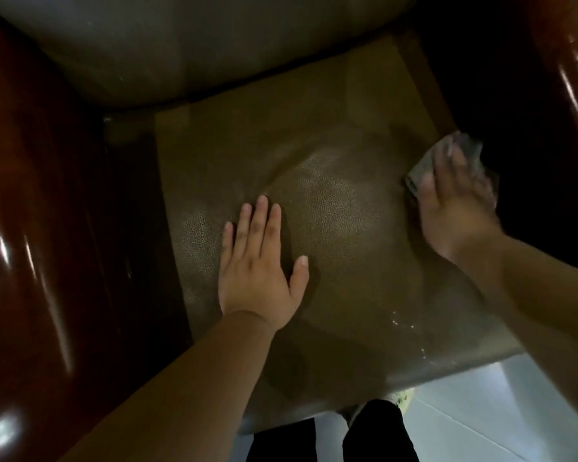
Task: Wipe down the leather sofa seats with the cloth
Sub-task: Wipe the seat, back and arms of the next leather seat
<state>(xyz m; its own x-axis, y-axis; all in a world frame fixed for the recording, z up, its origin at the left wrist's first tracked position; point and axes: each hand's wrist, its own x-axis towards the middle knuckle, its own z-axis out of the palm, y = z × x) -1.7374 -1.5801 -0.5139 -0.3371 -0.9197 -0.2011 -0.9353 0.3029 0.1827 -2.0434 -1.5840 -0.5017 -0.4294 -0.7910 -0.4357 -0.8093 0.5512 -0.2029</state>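
Your left hand [259, 265] lies flat mid-seat [331, 155], fingers straight and nearly together, bracing you. Your right hand [454, 208] presses the cloth [467, 151] at the seat's right edge, fingers blurred.

You stand in a dim home living room: a brown leather seat cushion [331, 201] sits below a padded backrest [197, 38], framed by glossy reddish wooden armrests [30, 201], the sort found on a household sofa, with pale tiled floor [501, 415] showing at its front edge.
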